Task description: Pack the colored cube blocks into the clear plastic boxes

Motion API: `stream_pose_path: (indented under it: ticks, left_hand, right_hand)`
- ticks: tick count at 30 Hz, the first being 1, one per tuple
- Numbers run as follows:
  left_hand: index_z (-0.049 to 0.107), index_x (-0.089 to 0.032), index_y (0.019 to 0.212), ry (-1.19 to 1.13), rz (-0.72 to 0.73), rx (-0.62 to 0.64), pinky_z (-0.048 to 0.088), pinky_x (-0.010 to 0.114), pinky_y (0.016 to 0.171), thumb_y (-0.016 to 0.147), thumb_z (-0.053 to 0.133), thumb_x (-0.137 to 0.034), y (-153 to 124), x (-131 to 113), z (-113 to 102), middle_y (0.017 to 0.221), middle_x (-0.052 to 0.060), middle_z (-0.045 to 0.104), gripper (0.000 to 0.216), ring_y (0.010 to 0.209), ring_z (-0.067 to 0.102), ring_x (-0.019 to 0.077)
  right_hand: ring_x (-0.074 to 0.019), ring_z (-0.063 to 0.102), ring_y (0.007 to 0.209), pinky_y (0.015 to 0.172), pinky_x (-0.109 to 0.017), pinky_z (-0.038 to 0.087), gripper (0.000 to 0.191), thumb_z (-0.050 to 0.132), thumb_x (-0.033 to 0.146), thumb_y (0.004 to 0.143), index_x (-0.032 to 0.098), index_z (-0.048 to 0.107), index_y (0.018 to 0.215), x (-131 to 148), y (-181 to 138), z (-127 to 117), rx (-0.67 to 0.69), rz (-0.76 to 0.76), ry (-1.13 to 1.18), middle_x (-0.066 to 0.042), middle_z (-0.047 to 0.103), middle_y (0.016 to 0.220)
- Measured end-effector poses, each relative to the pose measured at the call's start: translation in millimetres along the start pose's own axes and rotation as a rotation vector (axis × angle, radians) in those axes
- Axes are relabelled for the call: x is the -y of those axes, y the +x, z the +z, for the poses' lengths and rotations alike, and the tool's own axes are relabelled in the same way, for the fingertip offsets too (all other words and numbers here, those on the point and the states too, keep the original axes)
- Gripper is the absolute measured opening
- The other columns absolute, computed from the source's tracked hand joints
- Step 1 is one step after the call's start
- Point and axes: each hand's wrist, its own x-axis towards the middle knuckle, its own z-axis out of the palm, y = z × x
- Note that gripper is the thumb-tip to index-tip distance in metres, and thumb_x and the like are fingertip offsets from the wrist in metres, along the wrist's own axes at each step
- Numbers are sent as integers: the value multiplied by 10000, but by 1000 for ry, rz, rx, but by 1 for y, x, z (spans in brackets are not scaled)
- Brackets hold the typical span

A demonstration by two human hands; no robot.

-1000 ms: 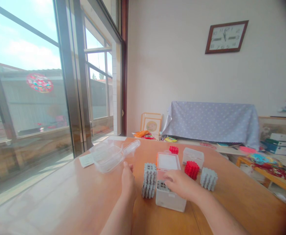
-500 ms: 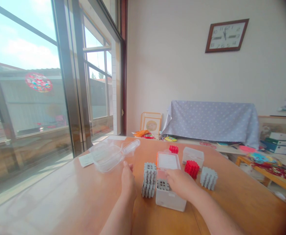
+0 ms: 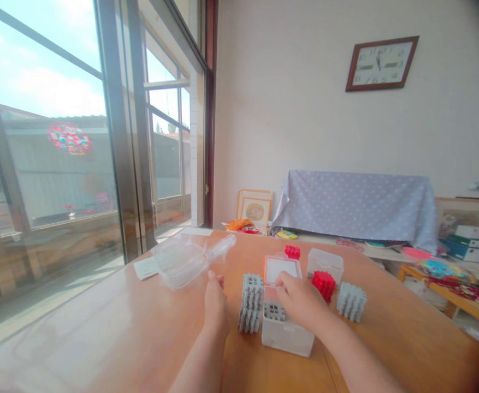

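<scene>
My left hand (image 3: pixel 216 300) rests on the table, thumb up and slightly apart from the loosely bent fingers, with nothing visible in it. Just right of it stands a tall stack of grey interlocking building pieces (image 3: pixel 251 303). My right hand (image 3: pixel 299 299) is above a translucent plastic box (image 3: pixel 287 337), fingers pinched together near its raised lid (image 3: pixel 282 268). What they hold, if anything, is hidden. Inside the box lies a grey building piece (image 3: pixel 275 311) with square holes. Beyond my right hand are a red stack of pieces (image 3: pixel 323 286) and a grey stack (image 3: pixel 351 301).
A clear plastic container (image 3: pixel 182 265) with its lid lies at the left, over a pale paper (image 3: pixel 145 268). At the back are a small red stack (image 3: pixel 292 251) and another translucent box (image 3: pixel 325 265). Windows (image 3: pixel 67 125) run along the left side.
My right hand has risen slightly out of the box, its fingers now nearer the lid. The left hand has hardly moved. The whole view has shifted slightly.
</scene>
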Motion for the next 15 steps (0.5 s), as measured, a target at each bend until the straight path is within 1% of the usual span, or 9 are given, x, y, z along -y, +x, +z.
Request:
stream_pose_path:
  ticks: [1, 3, 5, 6, 7, 9, 12, 15]
  left_hand:
    - [650, -137, 1148, 1, -4, 0, 443, 429, 1005, 930, 326, -676, 0, 0, 0, 1260, 167, 644, 666, 1202, 579, 286]
    - [646, -140, 1148, 6, -14, 1, 437, 430, 1012, 931, 320, -678, 1, 0, 0, 1271, 164, 637, 665, 1206, 574, 286]
    - [639, -148, 1157, 9, -18, 4, 432, 435, 1016, 933, 311, -680, 2, 1, 0, 1286, 158, 629, 663, 1215, 567, 287]
    - [635, -152, 1161, 9, -17, 5, 433, 438, 1015, 933, 306, -681, 2, 1, 0, 1294, 156, 624, 663, 1219, 564, 288]
    - [631, -154, 1166, 8, -17, 7, 434, 439, 1013, 934, 303, -682, 2, 1, 0, 1301, 154, 620, 664, 1223, 562, 288]
    - [626, -152, 1172, 7, -19, 6, 437, 437, 1010, 934, 302, -682, 2, 1, 0, 1305, 158, 618, 666, 1227, 561, 288]
    - [626, -140, 1168, -4, -31, -4, 435, 430, 1016, 934, 315, -674, 2, 1, 0, 1291, 170, 628, 660, 1222, 572, 286]
    - [630, -138, 1156, -14, -31, -5, 436, 429, 1019, 935, 330, -663, 1, 0, 0, 1288, 173, 632, 644, 1216, 583, 288]
  right_hand:
    - [-223, 663, 858, 682, -292, 406, 207, 447, 273, 911, 235, 637, 983, 3, 1, -3, -39, -14, 82, -57, 726, 915]
    - [-222, 642, 1029, 833, -314, 450, 258, 515, 302, 884, 257, 636, 1108, 11, 5, -9, -80, -66, 239, -54, 707, 1107]
    - [-236, 587, 1181, 977, -348, 429, 407, 609, 332, 830, 267, 613, 1231, 19, 7, -14, -51, -136, 342, -66, 647, 1274]
    - [-245, 564, 1223, 1017, -362, 415, 480, 643, 338, 805, 268, 598, 1278, 23, 8, -16, -18, -164, 374, -73, 622, 1322]
    - [-251, 549, 1248, 1041, -372, 406, 534, 663, 338, 788, 266, 586, 1311, 25, 9, -17, 14, -188, 398, -79, 605, 1350]
    - [-257, 543, 1264, 1057, -380, 405, 573, 667, 317, 778, 251, 576, 1340, 29, 11, -18, 65, -215, 433, -91, 597, 1367]
    - [-262, 562, 1244, 1058, -384, 411, 571, 657, 282, 774, 214, 587, 1337, 31, 15, -18, 100, -216, 460, -111, 618, 1342]
    - [-268, 563, 1235, 1061, -398, 411, 541, 672, 284, 761, 215, 618, 1295, 29, 19, -16, 93, -199, 467, -110, 625, 1325]
